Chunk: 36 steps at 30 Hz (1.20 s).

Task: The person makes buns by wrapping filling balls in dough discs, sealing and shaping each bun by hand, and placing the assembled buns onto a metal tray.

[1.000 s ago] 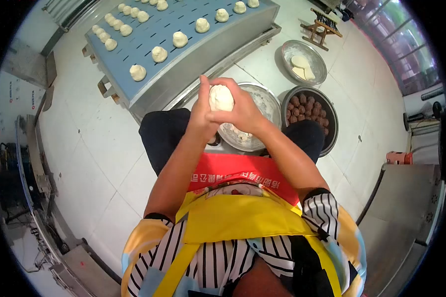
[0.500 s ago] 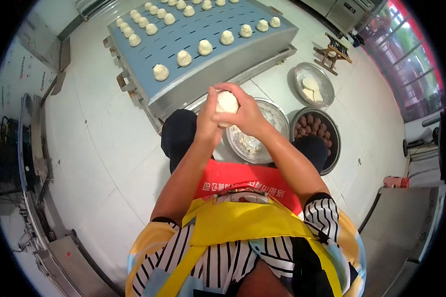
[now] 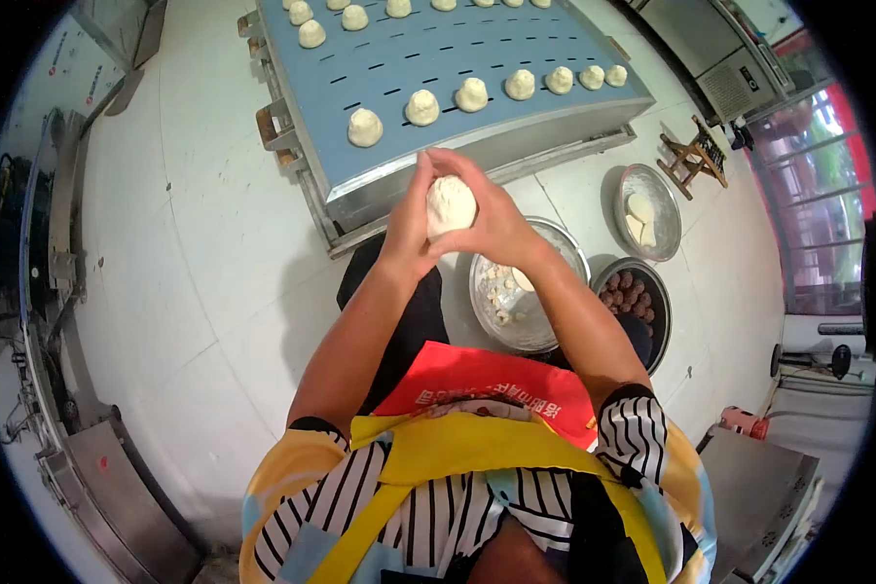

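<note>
Between both palms I hold a pale, rounded dough ball. My left hand curves around its left side, and my right hand wraps its right side and top. Just beyond my hands is a blue slotted tray in a metal frame. Similar dough balls stand on it in rows. Below my right forearm sits a metal bowl with floury dough scraps and a pale dough piece in it.
To the right, a dark-rimmed bowl holds several brown filling balls. Beyond it a metal bowl contains pale dough pieces. A small folding stool stands behind. Metal cabinets line the right side.
My view has shifted, so the tray and bowls appear lower and farther right. My hands still enclose the dough ball, now with more of its face showing between them.
</note>
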Each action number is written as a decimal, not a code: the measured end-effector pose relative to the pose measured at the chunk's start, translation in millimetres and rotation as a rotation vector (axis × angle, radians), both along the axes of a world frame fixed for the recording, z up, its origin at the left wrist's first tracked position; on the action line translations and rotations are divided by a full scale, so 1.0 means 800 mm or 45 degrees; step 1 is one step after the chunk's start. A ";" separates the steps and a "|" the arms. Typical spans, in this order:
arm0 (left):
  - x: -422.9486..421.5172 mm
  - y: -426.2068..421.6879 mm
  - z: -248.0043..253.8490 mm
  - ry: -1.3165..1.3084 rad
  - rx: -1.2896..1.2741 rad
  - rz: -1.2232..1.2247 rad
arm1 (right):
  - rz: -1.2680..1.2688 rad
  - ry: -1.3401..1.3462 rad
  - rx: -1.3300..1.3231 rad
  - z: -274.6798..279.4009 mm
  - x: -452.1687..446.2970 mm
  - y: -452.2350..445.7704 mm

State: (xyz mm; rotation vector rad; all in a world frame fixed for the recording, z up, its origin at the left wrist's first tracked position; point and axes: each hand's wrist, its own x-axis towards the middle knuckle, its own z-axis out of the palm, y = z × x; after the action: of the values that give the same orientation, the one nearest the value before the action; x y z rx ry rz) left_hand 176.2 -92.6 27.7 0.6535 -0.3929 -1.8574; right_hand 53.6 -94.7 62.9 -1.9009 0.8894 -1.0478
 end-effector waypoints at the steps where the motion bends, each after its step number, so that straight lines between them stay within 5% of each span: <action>1: 0.006 -0.006 -0.001 -0.017 0.055 -0.034 | -0.031 0.031 0.024 -0.005 0.005 -0.009; 5: 0.010 -0.022 -0.011 0.094 -0.044 0.157 | -0.221 0.153 0.076 -0.026 0.030 -0.041; 8: 0.045 -0.041 -0.023 0.064 0.024 0.102 | 0.187 -0.012 0.162 -0.019 0.034 -0.057; 14: 0.053 -0.054 -0.040 -0.058 0.101 0.299 | 0.281 0.370 -0.136 -0.009 0.049 -0.087; 17: 0.072 -0.070 -0.050 0.048 0.142 0.144 | 0.327 0.794 -0.400 0.014 0.050 -0.102; 21: 0.079 -0.100 -0.060 0.149 0.168 0.125 | 0.337 1.081 -0.215 0.022 0.071 -0.126; 24: 0.094 -0.125 -0.074 -0.035 0.103 0.304 | 0.407 0.854 -0.283 -0.001 0.081 -0.171; 26: 0.144 -0.148 -0.133 -0.995 -0.536 0.555 | 0.268 0.852 -0.320 -0.022 0.086 -0.225; 28: 0.194 -0.166 -0.130 -1.329 -0.178 0.776 | 0.165 0.893 -0.193 -0.034 0.100 -0.287; 31: 0.230 -0.183 -0.171 -1.969 -0.228 0.991 | 0.133 0.956 0.080 -0.072 0.138 -0.368; 36: 0.205 -0.183 -0.200 -2.167 -0.334 0.819 | 0.140 1.152 -0.049 -0.130 0.186 -0.429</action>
State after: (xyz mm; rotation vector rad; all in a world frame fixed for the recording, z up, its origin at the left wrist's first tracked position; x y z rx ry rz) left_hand 340.2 -238.8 -132.4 1.7930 -1.2534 -0.2549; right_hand 202.1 -437.9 -41.5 -2.4456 1.2162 -0.0815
